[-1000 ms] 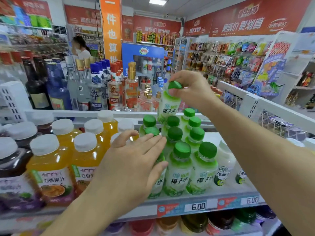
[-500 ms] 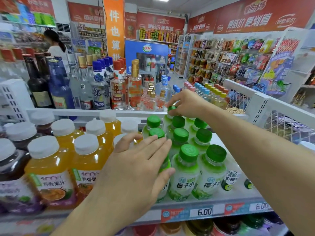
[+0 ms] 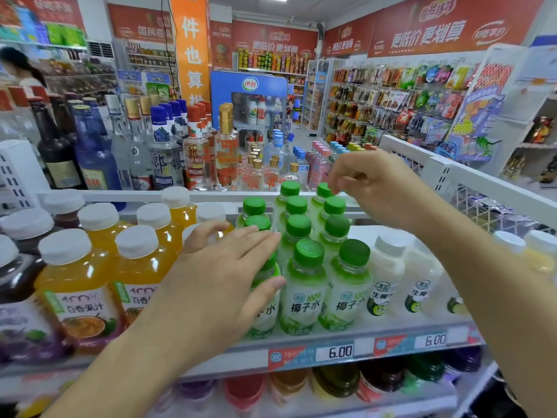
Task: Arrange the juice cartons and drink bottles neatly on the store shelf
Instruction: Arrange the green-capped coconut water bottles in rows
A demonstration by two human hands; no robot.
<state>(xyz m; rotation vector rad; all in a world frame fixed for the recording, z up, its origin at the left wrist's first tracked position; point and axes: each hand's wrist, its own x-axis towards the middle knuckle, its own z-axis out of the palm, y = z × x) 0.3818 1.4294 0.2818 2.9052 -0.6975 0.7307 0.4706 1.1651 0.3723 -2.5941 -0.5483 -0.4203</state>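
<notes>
The green-capped coconut-water bottles (image 3: 304,285) are standing in near-tidy rows at mid-shelf; the far rows appear to be still settling. The right hand (image 3: 373,188) is hovering over the far-right green cap (image 3: 324,190), fingertips loosely curled, contact uncertain. The left hand (image 3: 223,276) is pressing flat, fingers extended, against the left column. Orange juice bottles with white caps (image 3: 75,282) are crowding the left; pale white-capped bottles (image 3: 387,279) are standing right

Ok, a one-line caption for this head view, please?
Left hand rests on the green-capped bottles while the right hand hovers at the back-row cap on the shelf.
</notes>
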